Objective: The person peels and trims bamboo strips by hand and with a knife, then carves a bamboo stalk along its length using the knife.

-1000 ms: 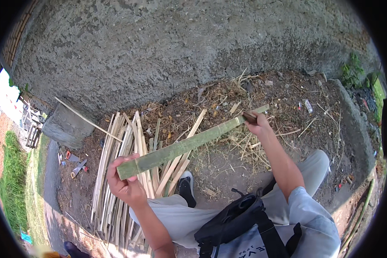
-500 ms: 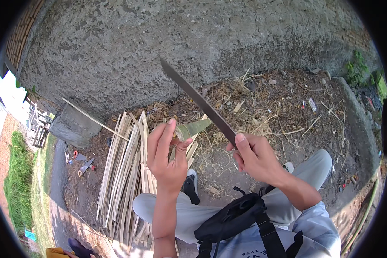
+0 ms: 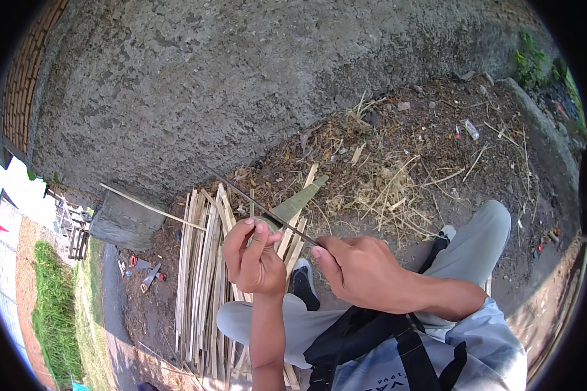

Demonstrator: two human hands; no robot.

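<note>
My left hand (image 3: 257, 259) is closed, pinching the near end of a green piece of bamboo (image 3: 301, 200) that tapers away from me. In my right hand (image 3: 375, 274) is a machete (image 3: 295, 229), gripped with the fist wrapped round its handle. Its dark blade shows nearly edge-on and crosses the bamboo just beyond my left fingertips. Whether the edge bites into the bamboo cannot be made out. The handle is hidden in my fist.
A pile of split bamboo strips (image 3: 199, 280) lies beside my left leg. Hand saws (image 3: 151, 277) rest on the ground farther left. A rough grey wall (image 3: 241, 85) rises in front, with a concrete block (image 3: 127, 221) at its foot. Dry shavings (image 3: 388, 195) litter the soil.
The machete has come down from its raised position and turned edge-on, now crossing the bamboo. My right hand moved lower and nearer to my left hand. The bamboo's far end points more away from me.
</note>
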